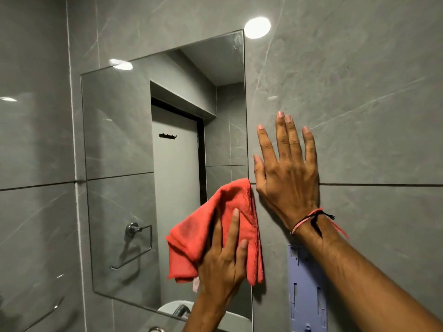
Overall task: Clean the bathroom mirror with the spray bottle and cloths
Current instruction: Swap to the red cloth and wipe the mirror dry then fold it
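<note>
A frameless rectangular mirror [143, 164] hangs on the grey tiled wall. A red-orange cloth [203, 226] lies against the mirror's lower right part, near its right edge. My left hand [224, 262] presses flat on the cloth with fingers spread upward. My right hand [287, 168] rests flat on the wall tile just right of the mirror's edge, fingers apart, holding nothing. A thread bracelet sits on that wrist. No spray bottle is in view.
A pale purple plastic wall holder [306, 291] is fixed below my right forearm. The mirror reflects a door with hooks, a towel ring [136, 245] and a white basin [172, 307]. A round metal knob [155, 329] shows at the bottom edge.
</note>
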`<state>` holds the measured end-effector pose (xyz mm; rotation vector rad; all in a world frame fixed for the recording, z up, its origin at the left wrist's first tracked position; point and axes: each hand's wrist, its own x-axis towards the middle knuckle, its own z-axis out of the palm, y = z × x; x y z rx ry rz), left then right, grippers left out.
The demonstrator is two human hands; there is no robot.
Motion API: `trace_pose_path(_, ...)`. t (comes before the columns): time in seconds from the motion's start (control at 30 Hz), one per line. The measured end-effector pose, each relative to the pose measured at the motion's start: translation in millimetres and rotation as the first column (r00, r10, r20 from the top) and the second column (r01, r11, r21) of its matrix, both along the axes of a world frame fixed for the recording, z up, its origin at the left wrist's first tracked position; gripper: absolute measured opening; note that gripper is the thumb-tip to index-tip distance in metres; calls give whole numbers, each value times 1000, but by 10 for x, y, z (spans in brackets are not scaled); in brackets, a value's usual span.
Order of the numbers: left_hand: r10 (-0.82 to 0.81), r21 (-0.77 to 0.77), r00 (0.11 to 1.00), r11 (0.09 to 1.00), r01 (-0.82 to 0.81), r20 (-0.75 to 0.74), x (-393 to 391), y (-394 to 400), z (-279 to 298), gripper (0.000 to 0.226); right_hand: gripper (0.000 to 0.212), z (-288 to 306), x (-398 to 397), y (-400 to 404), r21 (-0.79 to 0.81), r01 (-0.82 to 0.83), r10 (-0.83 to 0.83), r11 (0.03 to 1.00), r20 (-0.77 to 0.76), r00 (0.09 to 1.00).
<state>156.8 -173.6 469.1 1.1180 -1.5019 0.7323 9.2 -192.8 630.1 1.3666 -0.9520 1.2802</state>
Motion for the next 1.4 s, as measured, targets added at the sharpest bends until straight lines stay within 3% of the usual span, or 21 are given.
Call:
trace_pose_path(0.07, 13, -30, 998, 999, -11, 63, 48, -38, 151, 55, 63, 7, 0, 9, 5, 0, 0, 1000, 7, 1000)
trace_pose_path(0.2, 170, 0, 985, 985, -170, 6, 137, -51, 813, 63, 63, 33, -22, 32, 27, 4, -3, 1000, -13, 1000)
trace_pose_path(0.4, 273, -62, 955, 961, -268, 111, 286, -108, 1535, 64, 63, 178, -109, 10, 21, 36, -34, 999, -53, 998)
trace_pose_path(0.57, 236, -79, 966, 970, -229, 102, 285, -120, 1614, 61, 64, 266, -84, 0, 24, 43, -42, 999, -44, 998)
trace_pose_path(0.87, 242, -151, 962, 963, -222, 126, 295, -173, 2322, 57, 64, 285, -80, -3, 8, 51, -51, 999, -38, 998)
trace_pose_path(1.17, 233, -255, 943, 952, -170, 237, 227, -129, 3623, 54, 62, 320, -59, -2, -10, 32, -32, 999, -28, 999)
trace_pose_path(1.23, 215, -316, 955, 938, -143, 206, 240, -110, 3770, 51, 61, 318, -52, -7, -7, 31, -31, 999, -23, 999)
trace_pose_path(1.33, 294, -568, 953, 797, -204, 70, 239, -98, 3675, 36, 61, 328, -49, 6, 10, 47, -47, 999, -19, 999)
trace_pose_path(1.4, 264, -591, 963, 785, -186, 48, 258, -84, 3505, 33, 61, 319, -43, 21, 16, 50, -50, 999, -15, 999)
